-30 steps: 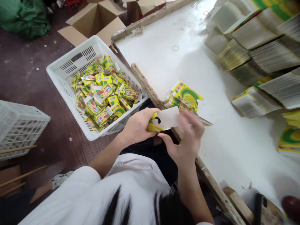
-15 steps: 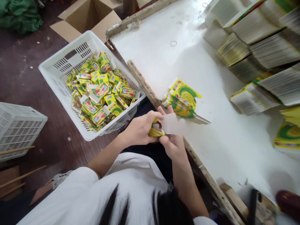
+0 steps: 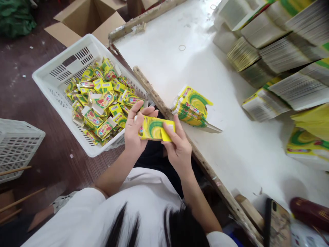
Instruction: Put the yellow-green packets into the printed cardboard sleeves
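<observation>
A yellow-and-green printed card carton (image 3: 154, 128) is held flat between both hands over my lap, beside the table edge. My left hand (image 3: 135, 132) grips its left end with the fingers spread behind it. At the right end, my right hand (image 3: 178, 147) presses a yellow flap with the thumb. A small pile of the same flat cards (image 3: 192, 105) lies on the white table (image 3: 231, 151) just beyond my hands. To the left, a white plastic basket (image 3: 48, 84) holds several folded yellow-green cartons (image 3: 101, 99).
Tall stacks of flat printed cards (image 3: 282, 51) line the table's far right. A rubber band (image 3: 182, 47) lies on the table. A phone (image 3: 277, 223) and a dark red object (image 3: 309, 212) sit at the near right. An upturned white basket (image 3: 17, 147) and open cardboard boxes (image 3: 84, 17) stand on the floor.
The card showed its white back and stuck out to the right. Now it is turned printed side up, folded shorter, and both hands have shifted left toward the basket.
</observation>
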`<state>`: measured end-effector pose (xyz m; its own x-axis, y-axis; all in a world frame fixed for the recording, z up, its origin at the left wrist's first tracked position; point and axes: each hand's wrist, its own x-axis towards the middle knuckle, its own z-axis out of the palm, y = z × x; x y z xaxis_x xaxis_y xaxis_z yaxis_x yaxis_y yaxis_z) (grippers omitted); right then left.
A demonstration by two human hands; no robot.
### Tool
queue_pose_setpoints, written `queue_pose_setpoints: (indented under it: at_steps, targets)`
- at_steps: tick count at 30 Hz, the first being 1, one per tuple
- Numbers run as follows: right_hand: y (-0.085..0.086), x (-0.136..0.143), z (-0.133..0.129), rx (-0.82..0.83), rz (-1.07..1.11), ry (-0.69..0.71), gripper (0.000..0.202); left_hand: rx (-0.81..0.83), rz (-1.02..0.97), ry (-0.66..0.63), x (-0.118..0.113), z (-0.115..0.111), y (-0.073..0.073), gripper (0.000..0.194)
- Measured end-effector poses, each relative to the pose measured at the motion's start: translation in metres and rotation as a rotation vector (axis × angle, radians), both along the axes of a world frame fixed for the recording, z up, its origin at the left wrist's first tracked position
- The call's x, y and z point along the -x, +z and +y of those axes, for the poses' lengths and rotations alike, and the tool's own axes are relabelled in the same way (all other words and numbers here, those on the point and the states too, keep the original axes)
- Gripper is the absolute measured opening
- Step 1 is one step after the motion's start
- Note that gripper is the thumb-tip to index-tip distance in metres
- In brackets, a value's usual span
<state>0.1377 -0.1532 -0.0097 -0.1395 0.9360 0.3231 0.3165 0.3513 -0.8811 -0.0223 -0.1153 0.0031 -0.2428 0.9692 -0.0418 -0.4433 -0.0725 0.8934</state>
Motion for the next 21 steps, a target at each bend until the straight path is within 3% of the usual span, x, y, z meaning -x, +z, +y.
queue_pose_setpoints:
  at_steps: [5,9,12,15,17,19,21]
  targets:
    - [0.004,-0.004,-0.005,0.065,0.016,0.167,0.040,0.097,-0.123,0.019,0.002,0.004,0.008,0.036]
    - [0.004,0.004,-0.005,0.197,0.173,-0.019,0.021,0.064,-0.195,0.025,-0.013,-0.002,0.011,0.036]
    - [0.005,0.009,0.000,0.262,0.198,-0.033,0.040,0.025,-0.205,0.041,-0.008,0.000,0.011,0.032]
    - [0.008,-0.007,0.016,0.163,0.093,-0.059,0.067,-0.056,0.060,0.191,0.029,0.011,0.009,0.027]
    - [0.007,-0.029,0.033,0.009,-0.056,-0.263,0.062,-0.140,0.431,0.385,0.065,0.019,0.006,0.021]
    - [0.001,-0.054,0.050,-0.070,-0.241,-0.509,0.054,-0.195,0.802,0.487,0.095,0.023,0.000,0.040]
    - [-0.009,-0.073,0.064,-0.036,-0.362,-0.551,0.046,-0.183,0.953,0.518,0.109,0.022,-0.005,0.059]
